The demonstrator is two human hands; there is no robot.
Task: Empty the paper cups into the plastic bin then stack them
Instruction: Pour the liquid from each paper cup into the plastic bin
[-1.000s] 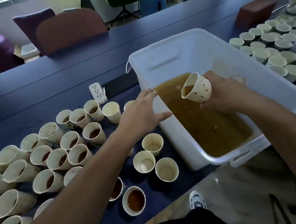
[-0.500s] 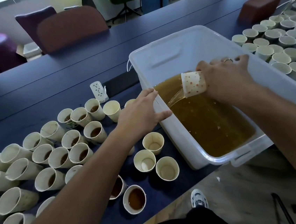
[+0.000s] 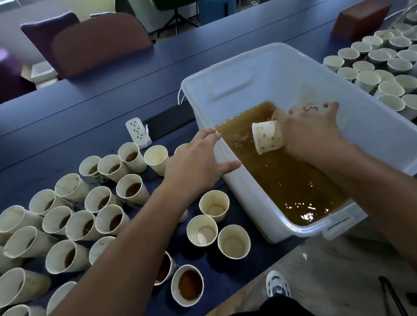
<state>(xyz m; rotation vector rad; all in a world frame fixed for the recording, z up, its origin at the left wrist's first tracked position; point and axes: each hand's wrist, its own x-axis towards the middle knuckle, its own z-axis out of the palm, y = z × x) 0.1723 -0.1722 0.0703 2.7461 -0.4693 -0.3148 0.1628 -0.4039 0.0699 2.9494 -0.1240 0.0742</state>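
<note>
Right hand [image 3: 307, 132] has tipped the dotted cup [image 3: 268, 136] fully upside-down.

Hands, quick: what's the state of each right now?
Left hand: open, fingers resting on the bin rim.
Right hand: holding a dotted paper cup tipped over the bin.

Crowded cups [image 3: 100, 215] hem the left; the bin [image 3: 258, 80] gapes open above.

The plastic bin [image 3: 391, 123] was translucent white, its liquid [image 3: 282, 181] amber-brown; the paper cup [image 3: 268, 140] over it was cream with red and yellow dots, the table [image 3: 69, 121] dark navy, the power strip [image 3: 137, 131] white
</note>
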